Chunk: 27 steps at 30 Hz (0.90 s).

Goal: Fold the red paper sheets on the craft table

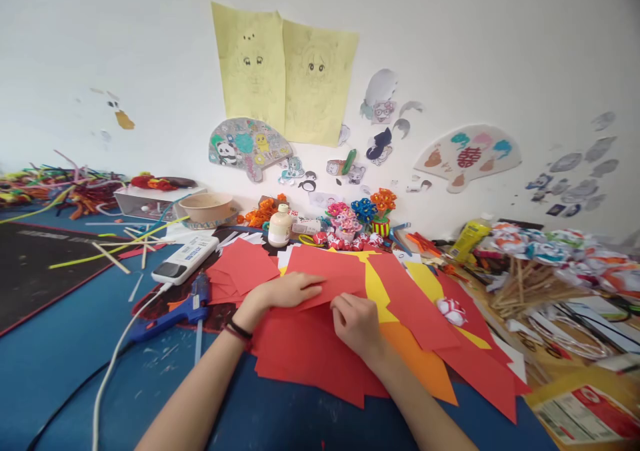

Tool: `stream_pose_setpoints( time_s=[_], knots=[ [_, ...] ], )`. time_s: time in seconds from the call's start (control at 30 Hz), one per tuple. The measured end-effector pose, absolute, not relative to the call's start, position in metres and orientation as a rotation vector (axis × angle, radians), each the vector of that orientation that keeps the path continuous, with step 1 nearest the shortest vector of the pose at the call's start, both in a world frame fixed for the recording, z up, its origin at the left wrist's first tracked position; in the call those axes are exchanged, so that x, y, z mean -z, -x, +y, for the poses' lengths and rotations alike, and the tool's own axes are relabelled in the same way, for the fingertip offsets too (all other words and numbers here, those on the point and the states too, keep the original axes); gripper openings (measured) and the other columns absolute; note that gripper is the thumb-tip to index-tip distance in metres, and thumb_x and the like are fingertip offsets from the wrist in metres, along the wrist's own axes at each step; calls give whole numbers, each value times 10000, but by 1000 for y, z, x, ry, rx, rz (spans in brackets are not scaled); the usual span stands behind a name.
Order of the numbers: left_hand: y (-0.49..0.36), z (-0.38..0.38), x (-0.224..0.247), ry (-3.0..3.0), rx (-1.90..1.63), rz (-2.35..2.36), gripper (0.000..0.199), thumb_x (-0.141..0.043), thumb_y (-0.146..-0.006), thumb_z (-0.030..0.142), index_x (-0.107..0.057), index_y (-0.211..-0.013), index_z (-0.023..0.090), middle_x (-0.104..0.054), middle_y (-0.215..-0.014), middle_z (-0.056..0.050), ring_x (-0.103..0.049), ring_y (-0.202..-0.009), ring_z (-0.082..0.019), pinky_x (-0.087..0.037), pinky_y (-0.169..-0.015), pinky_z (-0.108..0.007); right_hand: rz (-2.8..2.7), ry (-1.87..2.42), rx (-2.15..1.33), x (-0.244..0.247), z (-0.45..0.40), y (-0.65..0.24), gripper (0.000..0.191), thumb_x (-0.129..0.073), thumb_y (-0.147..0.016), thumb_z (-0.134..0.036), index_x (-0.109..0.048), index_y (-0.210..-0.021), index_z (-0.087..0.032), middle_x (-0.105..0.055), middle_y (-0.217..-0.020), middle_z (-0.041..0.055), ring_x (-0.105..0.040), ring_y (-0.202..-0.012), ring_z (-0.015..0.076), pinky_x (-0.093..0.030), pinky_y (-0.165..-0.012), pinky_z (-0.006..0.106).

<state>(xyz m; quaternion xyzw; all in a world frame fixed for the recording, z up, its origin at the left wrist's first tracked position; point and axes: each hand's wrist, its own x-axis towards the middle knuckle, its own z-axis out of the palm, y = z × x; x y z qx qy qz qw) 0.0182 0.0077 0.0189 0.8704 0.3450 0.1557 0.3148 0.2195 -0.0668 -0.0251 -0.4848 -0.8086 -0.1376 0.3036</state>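
Clock directions are read from the red sheet (340, 271), with 12 o'clock toward the wall (150, 51). The sheet lies beneath the fingers of the left hand (293, 291) and at the fingertips of the right hand (359, 325); its long axis runs roughly from 9 to 3 o'clock. The left hand is the nearer, resting across the sheet's left part, fingers extended, almost together and pointing toward 3 o'clock. The right hand is at the near edge, toward 5 o'clock, its fingers curled narrow; whether they pinch the paper cannot be told.

Other red sheets (310, 354) spread loosely beneath, toward 6 o'clock. Smaller red pieces (245, 267) are stacked at 9 o'clock, with a blue glue gun (193, 309) beyond them, between 8 and 9. Yellow paper (376, 291) shows at 3 o'clock and orange paper (417, 364) at 4. A white power strip (186, 259) is at 9 o'clock, a bottle (280, 229) and a bowl (207, 205) near 10, and craft flowers (383, 205) near 1.

The surface (165, 384) is blue, with a dark mat (40, 264) at the far left. Behind it, at 12 o'clock, the pale wall carries two yellow drawings (255, 84), paper fans (250, 145) and small cutouts.
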Motion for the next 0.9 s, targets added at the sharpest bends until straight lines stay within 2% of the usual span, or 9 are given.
stream_pose_setpoints(
  time_s=[0.1,0.17,0.23,0.33,0.43,0.53,0.67,0.8,0.9],
  knots=[
    [-25,-7,-3,-2539,-305,957,562,-466,-925,448,-421,-1436,218,-399,-1495,-89,-387,-1371,-254,-280,-1118,-363,-2062,1227,447,20,-71,-220,293,-438,-838,-108,-660,-676,-208,-616,-595,48,-573,-595,188,-411,-594,304],
    [-34,-13,9,-2667,-268,998,646,-474,-918,489,-344,-1473,185,-310,-1535,-120,-301,-1415,-284,-234,-1137,-414,-2020,1263,328,19,-67,-219,289,-421,-854,-105,-693,-843,-202,-681,-740,66,-619,-734,207,-457,-685,314],
    [-42,-17,17,-2751,-277,1020,689,-455,-918,532,-313,-1482,161,-281,-1544,-144,-268,-1426,-302,-220,-1136,-439,-2033,1321,145,22,-59,-219,357,-399,-860,-89,-670,-1064,-198,-712,-990,77,-634,-932,218,-486,-821,335],
    [-50,-16,17,-2838,-364,986,616,-420,-945,493,-353,-1454,152,-360,-1511,-157,-344,-1388,-291,-268,-1106,-420,-2116,1391,28,32,-45,-225,451,-362,-897,-112,-556,-1300,-168,-599,-1319,93,-537,-1223,231,-428,-1023,399],
    [-50,-14,7,-2854,-442,1060,385,-404,-967,317,-522,-1309,187,-574,-1324,-131,-515,-1224,-251,-370,-1002,-377,-2197,1469,-9,38,-38,-235,465,-342,-952,-209,-469,-1396,-158,-474,-1451,101,-425,-1348,246,-364,-1097,454],
    [-48,-14,-1,-2848,-447,1208,273,-461,-937,270,-605,-1154,189,-644,-1143,-122,-559,-1101,-250,-410,-921,-363,-2270,1499,-22,37,-38,-240,467,-328,-975,-266,-454,-1415,-173,-418,-1488,93,-403,-1366,246,-344,-1115,468],
    [-50,-13,-2,-2824,-423,1448,175,-520,-905,270,-614,-1007,164,-635,-1033,-131,-578,-1003,-260,-434,-824,-347,-2290,1504,48,31,-41,-237,457,-340,-961,-213,-497,-1383,-137,-468,-1449,117,-444,-1338,245,-335,-1125,454],
    [-46,-3,0,-2639,-443,1648,304,-625,-842,419,-593,-971,146,-654,-949,-138,-607,-906,-276,-423,-758,-342,-2246,1458,85,29,-43,-233,429,-368,-944,-181,-555,-1329,-162,-539,-1391,115,-492,-1292,248,-360,-1101,460],
    [-37,4,-1,-2507,-424,1575,288,-639,-821,455,-609,-819,168,-663,-836,-94,-613,-816,-237,-391,-692,-295,-2195,1415,79,26,-43,-233,400,-409,-931,-188,-574,-1296,-190,-597,-1320,108,-534,-1228,247,-388,-1063,448]
  ],
)
